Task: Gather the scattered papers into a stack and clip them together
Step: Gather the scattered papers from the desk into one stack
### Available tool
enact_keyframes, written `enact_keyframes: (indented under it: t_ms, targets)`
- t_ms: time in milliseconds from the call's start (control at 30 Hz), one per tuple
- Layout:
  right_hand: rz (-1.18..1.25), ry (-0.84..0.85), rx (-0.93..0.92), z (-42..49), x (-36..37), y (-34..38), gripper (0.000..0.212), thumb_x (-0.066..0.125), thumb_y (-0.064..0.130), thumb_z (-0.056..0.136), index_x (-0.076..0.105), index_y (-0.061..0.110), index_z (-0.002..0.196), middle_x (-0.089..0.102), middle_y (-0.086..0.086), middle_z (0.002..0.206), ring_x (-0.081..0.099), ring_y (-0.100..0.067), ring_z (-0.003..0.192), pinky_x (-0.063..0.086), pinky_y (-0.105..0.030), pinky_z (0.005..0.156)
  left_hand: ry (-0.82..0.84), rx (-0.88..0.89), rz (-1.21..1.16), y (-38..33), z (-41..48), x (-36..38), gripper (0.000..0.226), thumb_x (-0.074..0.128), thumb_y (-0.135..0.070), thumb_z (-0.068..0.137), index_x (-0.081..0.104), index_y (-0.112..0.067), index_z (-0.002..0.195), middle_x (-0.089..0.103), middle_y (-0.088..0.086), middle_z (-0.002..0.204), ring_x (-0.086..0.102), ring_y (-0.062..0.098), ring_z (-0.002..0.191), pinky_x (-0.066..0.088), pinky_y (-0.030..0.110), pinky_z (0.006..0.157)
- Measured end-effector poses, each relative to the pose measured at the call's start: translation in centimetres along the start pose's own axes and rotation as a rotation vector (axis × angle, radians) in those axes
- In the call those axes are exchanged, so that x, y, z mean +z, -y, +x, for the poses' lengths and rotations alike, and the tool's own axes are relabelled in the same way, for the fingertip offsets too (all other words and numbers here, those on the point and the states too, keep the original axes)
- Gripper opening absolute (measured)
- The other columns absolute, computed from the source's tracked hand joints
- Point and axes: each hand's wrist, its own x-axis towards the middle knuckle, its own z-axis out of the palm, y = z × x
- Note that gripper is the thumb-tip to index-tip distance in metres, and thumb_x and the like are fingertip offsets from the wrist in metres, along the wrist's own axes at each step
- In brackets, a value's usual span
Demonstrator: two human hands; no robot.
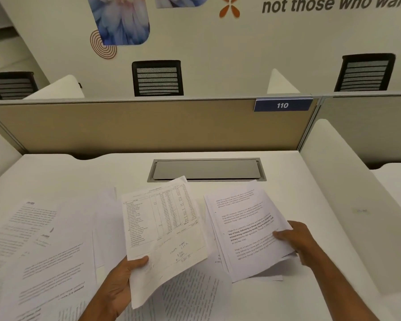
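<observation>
Head view: gathering is under way and clipping has not begun. The left hand [120,281], at lower centre of the frame, is closed on the bottom edge of a tabulated sheet [164,228], thumb on top, holding it off the white desk [322,198]. The right hand [296,242], at right of centre, pinches a fanned sheaf of printed pages [248,232]. Loose papers [44,251] lie scattered across the lower left, with another text page [190,295] beneath the raised sheet. No clip is visible. Judged next: merge the tabulated sheet onto the sheaf, square the edges, then collect the remainder.
</observation>
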Motion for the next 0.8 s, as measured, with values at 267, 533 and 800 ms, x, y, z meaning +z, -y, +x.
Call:
enact_keyframes:
  t_ms: [267,533,800]
  targets:
    - [0.207,0.029,-0.027,-2.1,-0.5,-0.1,0.036,0.07,0.002,0.088,0.065,0.01,0.123,0.074,-0.011,0.105,0.07,-0.029,0.086,0.055,-0.031,0.063,0.006,-0.029,-0.081,-0.7,-0.7,0.0,0.046,0.057,0.002,0.093,0.058,-0.016,0.136,0.066,0.018,0.133,0.061,0.044,0.115,0.053,0.05,0.089]
    - [0.46,0.08,-0.051,-5.7,2.2,-1.1,0.038,0.068,0.008,0.092,0.062,0.011,0.129,0.072,-0.017,0.119,0.066,-0.036,0.092,0.053,-0.028,0.045,0.147,-0.072,-0.147,-1.2,-2.1,-0.4,0.038,0.052,0.002,0.093,0.063,-0.018,0.124,0.078,0.017,0.108,0.072,0.044,0.096,0.064,0.05,0.066]
    - [0.549,0.207,-0.104,-10.1,7.3,1.0,0.038,0.066,0.006,0.093,0.061,0.012,0.13,0.071,-0.02,0.12,0.065,-0.038,0.094,0.053,-0.031,0.046,0.163,-0.035,-0.114,-2.0,-3.1,-0.6,0.048,0.059,0.003,0.086,0.063,-0.015,0.13,0.074,0.018,0.121,0.069,0.045,0.108,0.056,0.056,0.091]
